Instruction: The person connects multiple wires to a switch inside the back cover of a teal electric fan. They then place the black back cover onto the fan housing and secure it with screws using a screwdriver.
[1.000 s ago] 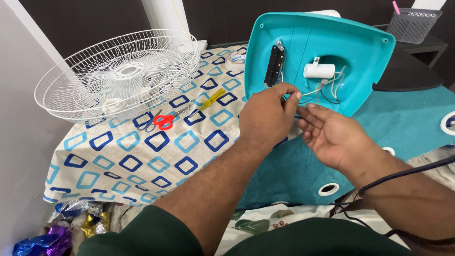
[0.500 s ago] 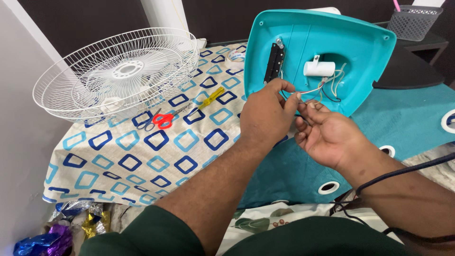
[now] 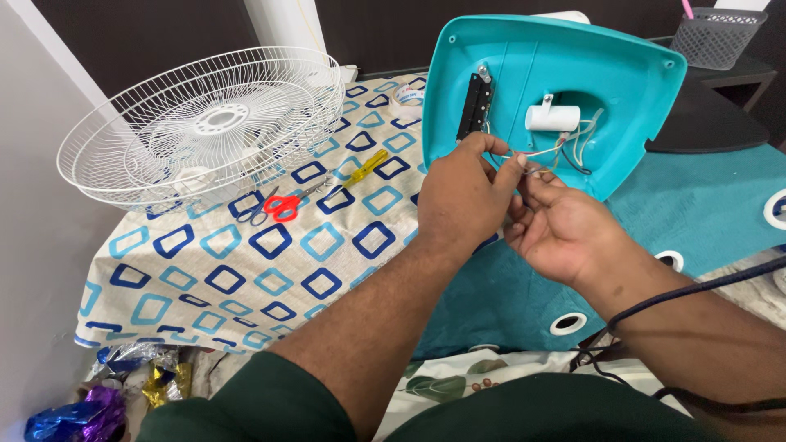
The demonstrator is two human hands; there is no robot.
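Note:
A teal plastic fan base cover point(image 3: 622, 74) stands tilted up, its inside facing me, with a black switch block point(image 3: 473, 105), a white cylindrical capacitor point(image 3: 553, 118) and thin wires point(image 3: 573, 147) inside. My left hand point(image 3: 463, 196) pinches a wire end between thumb and fingertips just below the switch block. My right hand point(image 3: 557, 225) sits right beside it, palm up, fingers closed on the same wires. Both hands touch each other in front of the cover's lower edge.
A white wire fan grille point(image 3: 205, 123) lies at the left on a cloth with blue squares point(image 3: 246, 262). Red-handled scissors point(image 3: 278, 205), a yellow screwdriver point(image 3: 364, 166) and a tape roll point(image 3: 407, 96) lie on it. Teal cloth point(image 3: 696, 213) at right; a dark cable point(image 3: 679, 299) crosses my right forearm.
Both hands have lifted slightly toward the cover and drawn together; the right hand went from open palm to fingers closed on the wires.

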